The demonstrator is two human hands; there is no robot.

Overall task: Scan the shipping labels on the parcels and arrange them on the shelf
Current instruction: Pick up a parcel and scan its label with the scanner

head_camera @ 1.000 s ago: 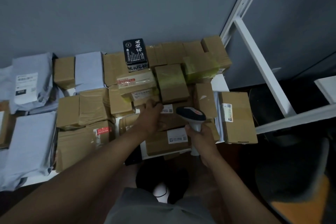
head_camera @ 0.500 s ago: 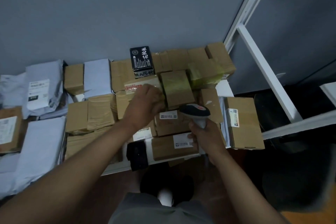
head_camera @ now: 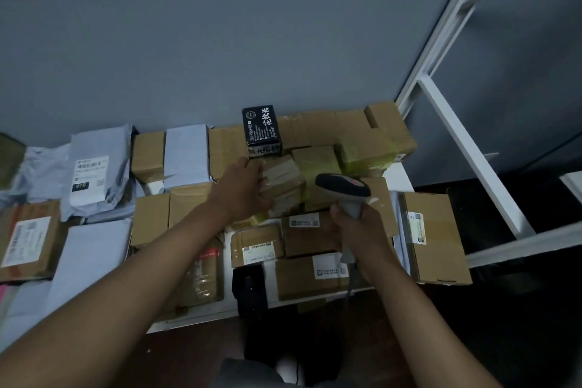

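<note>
taped brown parcel (head_camera: 282, 178), blurred, tilted

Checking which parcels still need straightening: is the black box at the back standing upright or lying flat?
Upright. The black box stands on end atop the brown parcels at the back, its printed face rising above them.

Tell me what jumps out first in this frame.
The black box with white lettering stands out, perched at the back of a shelf crowded with brown cartons. In the middle, the left hand grips a taped parcel while the right hand holds a scanner beside it. Grey mailers pile up at the left.
</note>
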